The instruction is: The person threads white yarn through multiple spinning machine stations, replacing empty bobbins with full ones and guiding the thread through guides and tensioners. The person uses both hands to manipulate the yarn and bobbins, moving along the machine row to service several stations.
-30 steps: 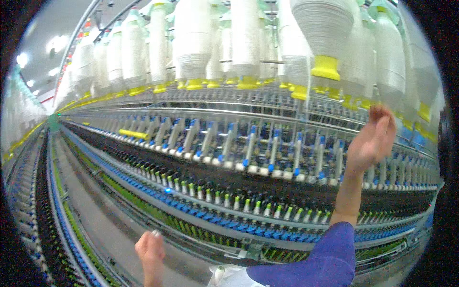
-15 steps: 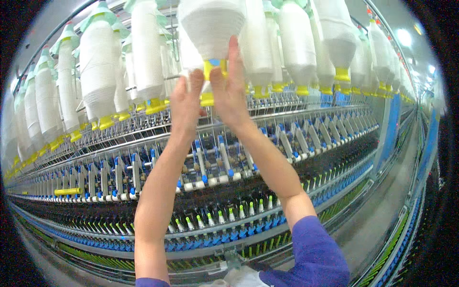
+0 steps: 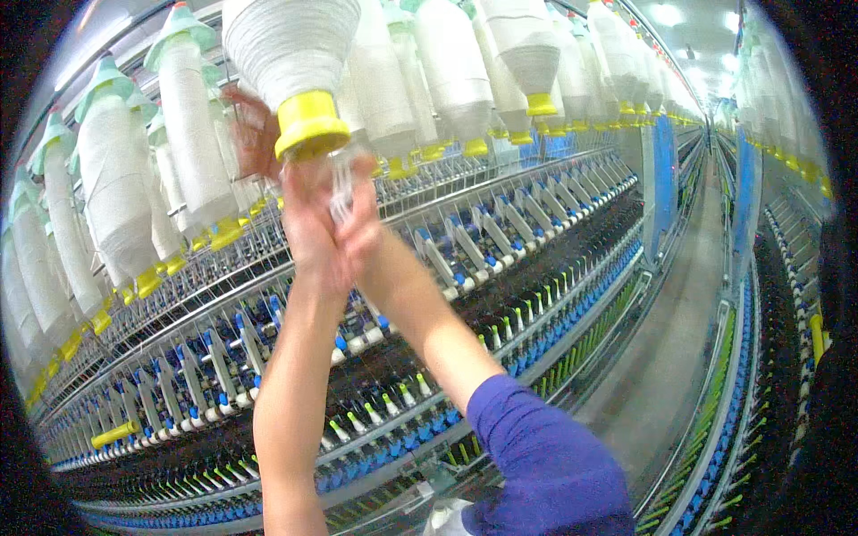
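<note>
A large bobbin wound with white roving (image 3: 290,45) hangs in front of me, its yellow end (image 3: 311,125) pointing down. Just below that end, my two hands are close together and blurred. My left hand (image 3: 313,228) reaches up beneath the yellow end; its fingers are smeared and partly hidden. Beside it, my right hand (image 3: 359,228) has curled fingers around a loose white strand (image 3: 341,186). Whether either hand touches the bobbin is unclear. A blurred reddish-brown shape (image 3: 253,134) shows left of the bobbin; I cannot tell what it is.
More white bobbins (image 3: 456,67) hang in rows on both sides. Below stands a spinning frame with grey arms (image 3: 483,239) and rows of green-tipped spindles (image 3: 407,395). A yellow tube (image 3: 116,435) lies on the frame at left. An aisle (image 3: 666,322) runs back at right.
The view has swung right, showing more aisle. My hands have come together under the bobbin's yellow end; before, they were apart with fingers raised beside it. A white strand now shows between them.
</note>
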Demonstrator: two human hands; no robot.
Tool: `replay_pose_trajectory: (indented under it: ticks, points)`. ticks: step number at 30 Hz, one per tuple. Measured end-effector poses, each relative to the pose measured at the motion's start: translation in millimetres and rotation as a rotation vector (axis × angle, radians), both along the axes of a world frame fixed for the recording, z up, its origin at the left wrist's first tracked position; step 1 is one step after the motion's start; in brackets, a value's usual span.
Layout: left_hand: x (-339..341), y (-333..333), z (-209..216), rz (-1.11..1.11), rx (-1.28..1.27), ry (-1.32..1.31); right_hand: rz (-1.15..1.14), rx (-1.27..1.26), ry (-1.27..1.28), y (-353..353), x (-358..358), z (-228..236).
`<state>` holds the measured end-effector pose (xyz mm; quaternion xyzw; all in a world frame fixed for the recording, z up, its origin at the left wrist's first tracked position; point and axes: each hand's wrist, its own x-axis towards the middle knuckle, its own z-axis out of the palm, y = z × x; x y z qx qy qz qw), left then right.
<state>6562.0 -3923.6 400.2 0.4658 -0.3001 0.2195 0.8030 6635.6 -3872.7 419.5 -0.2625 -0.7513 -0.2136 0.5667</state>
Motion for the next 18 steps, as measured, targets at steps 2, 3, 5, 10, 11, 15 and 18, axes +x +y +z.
replay_pose_trajectory:
  ticks: [2, 3, 5, 10, 11, 15, 18]
  points:
    - [-24, -5, -63, 0.037, -0.009, 0.241, 0.412, -0.411, -0.071, 20, -13, -61]
    - [-50, 5, -111, -0.145, -0.008, 0.374, 0.685, -0.639, -0.09, 29, -16, -95]
    - [-106, 12, -226, 0.122, 0.16, 0.972, 0.837, -1.063, -0.131, 46, -20, -183]
    - [-283, -6, -487, 0.321, 0.396, 1.557, 0.139, -1.599, 0.507, 8, 23, -514]
    - [-315, -25, -519, 0.27, 0.166, 1.574, -0.103, -1.688, 0.536, -13, 37, -575]
    - [-340, -104, -614, 0.496, 0.133, 1.494, -0.035, -2.038, 1.078, -93, 69, -721]
    - [-340, -130, -657, 0.717, 0.127, 1.407, -0.163, -2.283, 1.113, -90, 52, -730]
